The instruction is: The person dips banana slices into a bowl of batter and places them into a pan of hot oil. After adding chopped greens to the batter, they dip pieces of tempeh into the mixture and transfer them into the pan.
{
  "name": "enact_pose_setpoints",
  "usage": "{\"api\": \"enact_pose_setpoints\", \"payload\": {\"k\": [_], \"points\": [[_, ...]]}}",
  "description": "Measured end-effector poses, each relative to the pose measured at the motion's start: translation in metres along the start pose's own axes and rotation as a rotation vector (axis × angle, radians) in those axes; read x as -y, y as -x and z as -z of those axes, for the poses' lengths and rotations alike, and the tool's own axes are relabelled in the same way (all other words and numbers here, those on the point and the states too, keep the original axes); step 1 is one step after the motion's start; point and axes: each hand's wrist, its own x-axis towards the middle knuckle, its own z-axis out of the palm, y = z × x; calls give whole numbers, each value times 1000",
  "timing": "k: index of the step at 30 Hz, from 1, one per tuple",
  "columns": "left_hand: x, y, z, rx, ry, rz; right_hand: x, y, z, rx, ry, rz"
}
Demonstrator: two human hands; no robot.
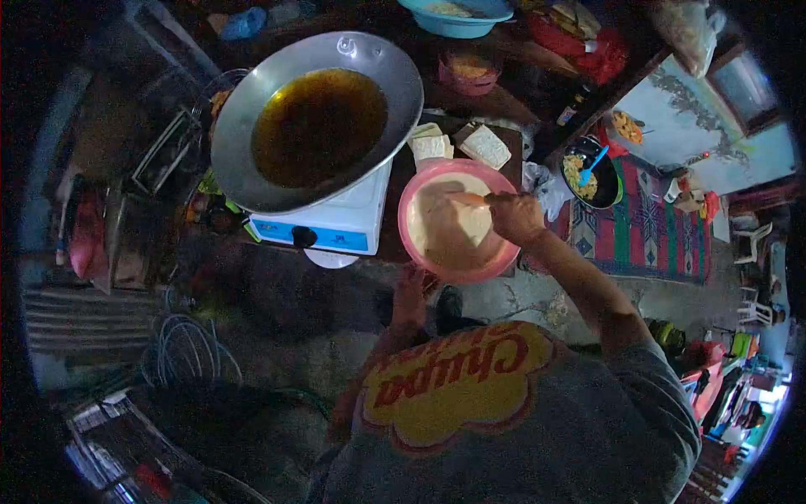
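A pink bowl [413, 239] of pale, runny batter [445, 223] sits at the table's near edge. My right hand [516, 220] is over its right side, closed around the handle of a spoon-like stirring tool [470, 199] that reaches into the batter. The tool's far end is hard to make out. Low at the bowl's left, my left hand [409, 296] grips its outer side near the rim; the fingertips are partly in shadow. To the left, a large metal wok [239, 134] holding dark oil [319, 126] rests on a white stove [361, 214].
Pale wrapped blocks [485, 146] lie just behind the bowl. A smaller pink bowl [468, 76] and a blue basin [457, 25] stand farther back. At the right, a black pan [606, 191] of food with a blue spatula [593, 166] sits by a patterned mat [651, 227].
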Motion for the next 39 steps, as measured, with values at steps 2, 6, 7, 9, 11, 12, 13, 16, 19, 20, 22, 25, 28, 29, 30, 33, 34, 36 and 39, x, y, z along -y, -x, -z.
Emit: {"api": "enact_pose_setpoints", "payload": {"k": [2,6,7,9,11,12,13,16,19,20,22,25,28,29,30,33,34,36,39], "points": [[5,8,-11,-35,68,-21,-7,17,-20,-36,35,139],[-6,12,-22,-10,63,-49,4,19,29,-43,37,260],[-5,15,-21,-22,67,-50,4,9,36,-23,75,219],[-6,16,-18,86,97,-192,-5,-25,12,-80,84,162],[-1,-1,-7,-6,72,-86,-2,-48,-10,-85,-7,333],[-3,-7,-5,-91,47,26,8,-47,-18,-242,95,504],[-6,-10,-2,-96,49,23,17,-44,-26,-400,196,673],[-9,-9,1,-35,-13,-30,13,-25,-26,-312,313,858],[-5,-14,3,-10,-635,-495,-9,-1,11,23,126,841],[-14,-9,-6,-56,-320,-288,-16,11,20,45,117,743],[-18,-8,-9,-97,-5,-82,-18,29,19,66,108,645],[-15,-8,-7,17,28,-111,-16,34,-24,30,68,625],[-16,-4,-6,19,-48,-126,-4,14,-23,-139,153,483],[-10,-7,3,38,-108,-158,-8,12,-24,-140,150,474],[-4,-11,11,57,-168,-191,-12,9,-24,-33,60,357],[8,-23,21,37,-221,-252,-19,24,-11,63,50,297],[7,-23,20,43,-226,-248,-21,30,-10,-52,1,355],[-4,-17,8,-29,-106,-138,-21,30,-3,-166,-46,398],[-5,-18,19,51,-167,-102,-17,22,-7,-61,-98,13]]}}
